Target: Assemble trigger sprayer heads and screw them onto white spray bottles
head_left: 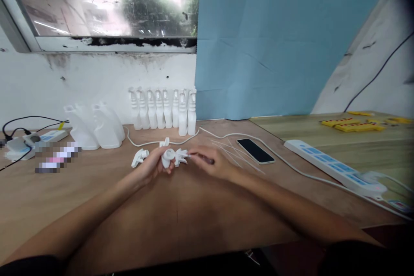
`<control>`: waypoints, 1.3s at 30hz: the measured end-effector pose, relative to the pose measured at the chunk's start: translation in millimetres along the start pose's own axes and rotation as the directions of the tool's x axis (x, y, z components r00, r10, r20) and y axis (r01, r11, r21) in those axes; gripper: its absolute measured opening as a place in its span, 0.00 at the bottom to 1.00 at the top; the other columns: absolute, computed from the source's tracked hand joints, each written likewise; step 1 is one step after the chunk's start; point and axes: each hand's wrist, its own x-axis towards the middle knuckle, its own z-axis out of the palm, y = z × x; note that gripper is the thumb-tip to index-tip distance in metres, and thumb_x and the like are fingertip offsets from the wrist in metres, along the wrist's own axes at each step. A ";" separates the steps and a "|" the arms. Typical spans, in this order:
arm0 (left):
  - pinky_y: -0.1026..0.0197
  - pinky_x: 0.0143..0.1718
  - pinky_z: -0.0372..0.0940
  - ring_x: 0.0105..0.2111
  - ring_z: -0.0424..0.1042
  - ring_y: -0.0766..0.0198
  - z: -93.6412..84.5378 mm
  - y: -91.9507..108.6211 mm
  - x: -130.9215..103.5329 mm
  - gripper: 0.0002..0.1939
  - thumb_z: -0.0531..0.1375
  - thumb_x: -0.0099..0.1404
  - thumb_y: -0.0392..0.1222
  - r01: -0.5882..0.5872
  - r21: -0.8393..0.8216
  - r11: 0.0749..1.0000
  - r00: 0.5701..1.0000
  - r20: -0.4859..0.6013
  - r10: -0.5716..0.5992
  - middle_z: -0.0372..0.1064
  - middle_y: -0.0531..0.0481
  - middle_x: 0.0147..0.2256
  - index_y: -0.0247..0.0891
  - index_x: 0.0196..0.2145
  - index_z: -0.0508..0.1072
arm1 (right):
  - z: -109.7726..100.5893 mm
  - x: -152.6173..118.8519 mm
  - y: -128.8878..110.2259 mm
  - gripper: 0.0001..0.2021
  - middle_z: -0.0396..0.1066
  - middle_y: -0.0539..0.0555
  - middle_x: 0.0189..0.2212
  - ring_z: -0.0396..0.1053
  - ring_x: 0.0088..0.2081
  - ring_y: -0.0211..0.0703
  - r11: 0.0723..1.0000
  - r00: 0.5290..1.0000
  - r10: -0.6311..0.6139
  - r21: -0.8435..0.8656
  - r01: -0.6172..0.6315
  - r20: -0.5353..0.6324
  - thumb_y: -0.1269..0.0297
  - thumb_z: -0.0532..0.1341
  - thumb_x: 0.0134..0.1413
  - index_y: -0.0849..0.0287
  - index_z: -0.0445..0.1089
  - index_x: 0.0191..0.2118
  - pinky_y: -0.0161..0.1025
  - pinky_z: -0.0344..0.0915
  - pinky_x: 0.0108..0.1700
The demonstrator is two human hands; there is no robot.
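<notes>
My left hand (153, 164) is closed around a white spray trigger head (167, 158), whose round collar faces me. Just to its right, my right hand (211, 161) pinches a thin dark-ended tool (211, 161); its exact kind is too small to make out. The tool's tip is close to the white spray nozzle parts (181, 156) between my hands; I cannot tell whether it touches them. Another white spray trigger head (139, 157) lies on the table left of my left hand. Several thin white tubes (237, 153) lie beyond my right hand.
Several white spray bottles (158, 112) stand against the wall, with large white bottles (106, 127) to their left. A phone (256, 151) and a power strip (334, 167) lie at right. A white cable (291, 168) crosses the table (148, 224). Yellow pieces (354, 125) lie far right.
</notes>
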 end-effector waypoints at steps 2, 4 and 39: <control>0.65 0.15 0.60 0.16 0.64 0.65 -0.3 -19.8 -13.5 0.18 0.58 0.63 0.52 0.037 0.009 0.999 0.999 -0.012 -0.037 0.66 0.48 0.19 0.32 0.25 0.69 | 15.2 -20.0 -2.1 0.13 0.75 0.55 0.36 0.70 0.32 0.37 0.991 0.991 -0.134 0.013 0.133 0.026 0.68 0.55 0.63 0.60 0.69 0.51 0.33 0.66 0.35; 0.66 0.12 0.55 0.14 0.60 0.67 -0.4 -32.8 -18.4 0.19 0.58 0.63 0.54 0.040 0.019 0.999 0.998 -0.043 -0.039 0.64 0.51 0.18 0.34 0.24 0.67 | 28.0 -32.6 -6.0 0.15 0.75 0.57 0.39 0.73 0.38 0.40 0.974 0.973 -0.228 0.017 0.228 0.042 0.72 0.53 0.62 0.60 0.67 0.53 0.36 0.69 0.40; 0.69 0.09 0.40 0.08 0.49 0.73 -6.2 -43.0 -7.9 0.20 0.59 0.60 0.55 -0.010 0.222 0.975 0.996 -0.081 0.029 0.57 0.57 0.11 0.38 0.21 0.63 | 60.0 -39.7 3.2 0.09 0.69 0.49 0.24 0.66 0.23 0.36 0.996 0.998 0.058 0.065 -0.056 -0.037 0.68 0.51 0.62 0.57 0.69 0.37 0.34 0.61 0.29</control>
